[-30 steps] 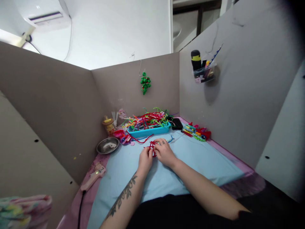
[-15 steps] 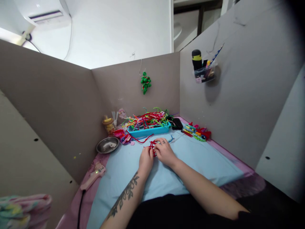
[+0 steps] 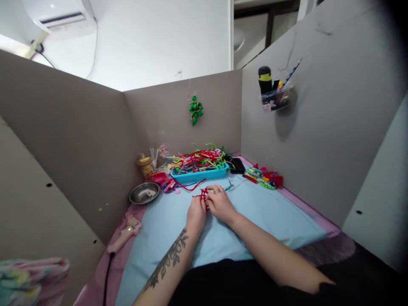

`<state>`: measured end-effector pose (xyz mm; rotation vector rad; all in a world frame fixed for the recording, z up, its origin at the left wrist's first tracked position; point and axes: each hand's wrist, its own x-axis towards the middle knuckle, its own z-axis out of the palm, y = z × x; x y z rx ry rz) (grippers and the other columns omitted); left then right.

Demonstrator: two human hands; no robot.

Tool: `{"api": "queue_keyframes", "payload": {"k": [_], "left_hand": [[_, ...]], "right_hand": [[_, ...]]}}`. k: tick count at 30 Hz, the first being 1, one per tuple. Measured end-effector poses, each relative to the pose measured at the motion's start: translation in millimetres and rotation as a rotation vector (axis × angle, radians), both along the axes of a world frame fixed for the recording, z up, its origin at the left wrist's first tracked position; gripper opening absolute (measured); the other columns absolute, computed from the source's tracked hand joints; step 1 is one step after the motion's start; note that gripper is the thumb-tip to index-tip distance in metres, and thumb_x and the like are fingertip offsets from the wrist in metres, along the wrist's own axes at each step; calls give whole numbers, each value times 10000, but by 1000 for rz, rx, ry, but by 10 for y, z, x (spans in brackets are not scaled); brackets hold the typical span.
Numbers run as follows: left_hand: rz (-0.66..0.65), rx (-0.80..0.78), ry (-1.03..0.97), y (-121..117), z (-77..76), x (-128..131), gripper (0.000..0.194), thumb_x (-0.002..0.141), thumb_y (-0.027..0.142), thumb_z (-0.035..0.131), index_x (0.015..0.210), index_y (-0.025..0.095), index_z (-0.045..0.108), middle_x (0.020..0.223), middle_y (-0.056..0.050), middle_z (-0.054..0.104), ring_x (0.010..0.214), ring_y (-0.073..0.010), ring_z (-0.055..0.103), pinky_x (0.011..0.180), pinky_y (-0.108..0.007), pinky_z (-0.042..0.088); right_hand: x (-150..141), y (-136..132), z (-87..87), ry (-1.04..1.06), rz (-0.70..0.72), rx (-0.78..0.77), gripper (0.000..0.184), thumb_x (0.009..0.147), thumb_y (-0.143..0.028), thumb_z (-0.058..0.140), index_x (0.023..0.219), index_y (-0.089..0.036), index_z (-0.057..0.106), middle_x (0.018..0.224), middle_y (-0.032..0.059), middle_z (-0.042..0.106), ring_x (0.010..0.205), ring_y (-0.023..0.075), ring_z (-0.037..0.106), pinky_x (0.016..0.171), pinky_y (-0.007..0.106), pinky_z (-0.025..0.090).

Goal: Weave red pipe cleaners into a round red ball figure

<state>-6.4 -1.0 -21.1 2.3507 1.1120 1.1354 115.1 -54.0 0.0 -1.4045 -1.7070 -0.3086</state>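
The fingers (image 3: 199,202) of the left hand (image 3: 195,213) were pressed together, pinching the near left part of a red knotted piece (image 3: 204,194). The fingers of the right hand (image 3: 220,205) were bent and gathered on its right side, and they too pinched it, though their tips were partly hidden. The piece lay between the two hands, over the light blue cloth (image 3: 255,212) on the desk, with a loose end sticking out to the left. A ring-like dark mark showed on a right finger, and leafy tattoos ran along the left forearm.

Just beyond the hands, a red cord (image 3: 188,187) trailed on the cloth from a blue tray (image 3: 199,175) heaped with many-coloured cords (image 3: 204,159). Left of the tray sat a red and purple bundle (image 3: 164,182), a lidded cup (image 3: 145,166) and a metal bowl (image 3: 144,194) with small pale bits inside. Nearer on the left, a pink glue gun (image 3: 123,240) rested on pink covering. To the tray's right were a black object (image 3: 236,165) and colourful knotted pieces (image 3: 267,178). A green ornament (image 3: 195,111) hung on the back panel, and a clear holder (image 3: 276,101) on the right one.
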Motion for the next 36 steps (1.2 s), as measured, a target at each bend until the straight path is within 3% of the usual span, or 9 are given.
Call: {"api": "queue_keyframes", "payload": {"k": [17, 28, 36], "left_hand": [[-42, -134, -197, -32, 45, -7, 150, 839, 220, 418, 724, 195, 511, 698, -14, 497, 673, -170, 470, 657, -296, 356], [-236, -475, -492, 77, 77, -43, 325, 753, 460, 560, 817, 147, 616, 556, 21, 540, 490, -103, 451, 490, -225, 336], [-321, -698, -605, 52, 85, -38, 322, 645, 433, 693, 734, 131, 623, 470, 48, 495, 399, -67, 376, 405, -206, 272]], "right_hand": [[5, -3, 12, 9, -29, 19, 122, 773, -102, 521, 750, -188, 605, 1071, 101, 543, 1035, 258, 448, 892, 443, 384], [64, -7, 41, 68, -48, 45, 128, 767, -81, 520, 743, -181, 595, 1025, 101, 543, 999, 251, 465, 882, 425, 390], [49, 19, 18, 91, 21, 56, 139, 754, -70, 514, 749, -179, 599, 1030, 106, 537, 1015, 253, 461, 887, 427, 387]]}}
